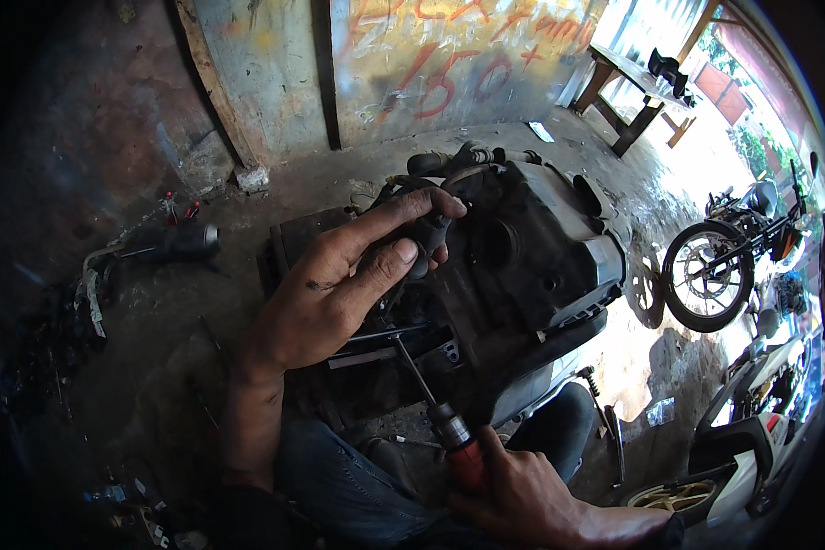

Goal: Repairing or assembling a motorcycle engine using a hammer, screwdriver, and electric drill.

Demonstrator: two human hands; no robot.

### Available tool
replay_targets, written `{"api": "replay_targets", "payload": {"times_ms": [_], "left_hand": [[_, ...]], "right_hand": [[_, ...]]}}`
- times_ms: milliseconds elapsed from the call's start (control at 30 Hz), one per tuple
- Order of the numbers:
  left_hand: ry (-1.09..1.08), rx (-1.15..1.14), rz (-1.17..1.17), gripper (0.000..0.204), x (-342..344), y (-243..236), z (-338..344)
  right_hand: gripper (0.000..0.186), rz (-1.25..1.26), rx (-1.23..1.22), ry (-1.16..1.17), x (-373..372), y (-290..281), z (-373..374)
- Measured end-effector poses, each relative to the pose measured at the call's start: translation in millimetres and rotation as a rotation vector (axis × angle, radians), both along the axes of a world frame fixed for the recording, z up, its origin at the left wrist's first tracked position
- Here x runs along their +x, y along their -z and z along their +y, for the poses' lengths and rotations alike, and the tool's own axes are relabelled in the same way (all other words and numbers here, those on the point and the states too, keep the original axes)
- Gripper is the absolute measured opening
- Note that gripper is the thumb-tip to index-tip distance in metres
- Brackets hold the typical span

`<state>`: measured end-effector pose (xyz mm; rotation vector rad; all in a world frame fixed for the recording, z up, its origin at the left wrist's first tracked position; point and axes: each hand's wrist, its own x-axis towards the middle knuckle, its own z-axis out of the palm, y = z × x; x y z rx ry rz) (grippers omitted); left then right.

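My left hand is raised over a dark machine assembly, pinching a small black cylindrical part between thumb and fingers; its exact kind cannot be made out. Low in the view, my right hand wraps round the red handle of a screwdriver-like driver with a dark and silver collar. Its long thin shaft points up and left, the tip by a black bar on the assembly. Beneath both hands is the black and grey motorcycle bodywork, with a round opening in its dark top.
An exhaust muffler and dark parts lie at the left. A shock absorber rests on the floor to the right. Motorcycles stand at the right, one partly cut off. A wooden bench is at the back right, beside a painted metal wall.
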<state>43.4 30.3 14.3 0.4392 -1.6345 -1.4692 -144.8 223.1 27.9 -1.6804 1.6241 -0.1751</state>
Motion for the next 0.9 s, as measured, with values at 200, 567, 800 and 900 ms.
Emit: {"api": "replay_targets", "payload": {"times_ms": [200,567,800,900], "left_hand": [[0.001,0.012,-0.018,0.04,1.0,-0.9,0.0],[0.001,-0.029,-0.006,0.039,0.1,1.0,-0.8],[0.004,-0.031,-0.057,0.042,2.9,0.6,-1.9],[0.021,-0.08,-0.026,0.041,2.3,0.5,-2.8]], "right_hand": [[0.055,-0.01,0.018,-0.015,-0.3,0.2,-0.8],[0.057,0.0,0.007,-0.032,-1.9,2.5,0.7],[0.06,0.004,-0.089,-0.036,-1.8,2.7,2.8],[0.059,0.006,-0.03,-0.044,-2.4,2.6,1.1]]}}
